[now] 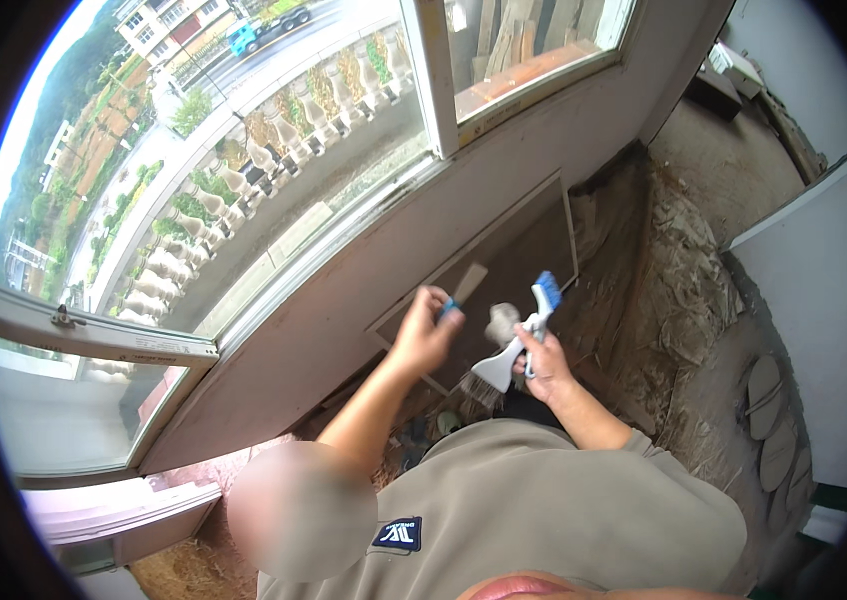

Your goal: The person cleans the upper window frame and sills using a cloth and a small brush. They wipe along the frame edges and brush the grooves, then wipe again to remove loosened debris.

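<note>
My left hand (426, 330) is closed around the blue handle of a small scraper (471, 284). Its flat, pale blade points up and away from me. In my right hand (546, 365) I grip several things together. One is a white brush (496, 372) with greyish bristles pointing down. Another is a white-handled brush with blue bristles (548, 290), which sticks up above my fingers. A crumpled greyish wad (503, 322), perhaps a rag, sits at the fingertips. The two hands are apart, in front of my torso.
Along the left runs a wall with a sliding window (441, 80) and its sill (324, 240). A framed screen panel (504, 240) leans low against the wall. Crumpled brown sheeting (659, 290) covers the floor. Slippers (772, 420) lie at the right by a white panel (814, 270).
</note>
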A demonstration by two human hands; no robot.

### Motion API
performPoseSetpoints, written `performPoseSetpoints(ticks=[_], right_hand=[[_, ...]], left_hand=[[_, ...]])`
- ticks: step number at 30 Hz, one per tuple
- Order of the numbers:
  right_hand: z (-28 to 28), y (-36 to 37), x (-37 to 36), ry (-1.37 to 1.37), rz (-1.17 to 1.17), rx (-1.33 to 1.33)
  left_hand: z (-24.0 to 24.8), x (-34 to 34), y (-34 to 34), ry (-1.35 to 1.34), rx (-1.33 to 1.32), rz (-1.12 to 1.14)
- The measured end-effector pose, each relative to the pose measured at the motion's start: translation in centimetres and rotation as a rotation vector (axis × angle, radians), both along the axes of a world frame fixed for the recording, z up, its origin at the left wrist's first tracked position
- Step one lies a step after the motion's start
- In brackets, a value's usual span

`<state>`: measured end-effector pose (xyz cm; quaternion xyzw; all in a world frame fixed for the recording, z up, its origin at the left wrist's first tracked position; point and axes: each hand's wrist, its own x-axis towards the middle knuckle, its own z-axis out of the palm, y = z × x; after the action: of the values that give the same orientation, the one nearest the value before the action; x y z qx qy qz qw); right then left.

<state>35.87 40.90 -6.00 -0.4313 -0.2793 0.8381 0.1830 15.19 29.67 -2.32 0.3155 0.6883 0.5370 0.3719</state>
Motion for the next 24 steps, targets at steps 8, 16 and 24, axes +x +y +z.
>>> performPoseSetpoints(ticks=[8,16,24], right_hand=[[5.1,-3.1,-5.2,0.102,0.432,0.3],[3.6,-6.1,-6.4,0.264,0.288,0.107],[2.2,-6.7,-7.4,0.416,0.117,0.138]], left_hand=[[-1.4,3.9,-4.9,0.062,0.071,-0.031],[0.9,2.9,-8.2,0.172,-0.008,0.033],[1.9,6.9,-3.6,0.598,0.113,0.255]])
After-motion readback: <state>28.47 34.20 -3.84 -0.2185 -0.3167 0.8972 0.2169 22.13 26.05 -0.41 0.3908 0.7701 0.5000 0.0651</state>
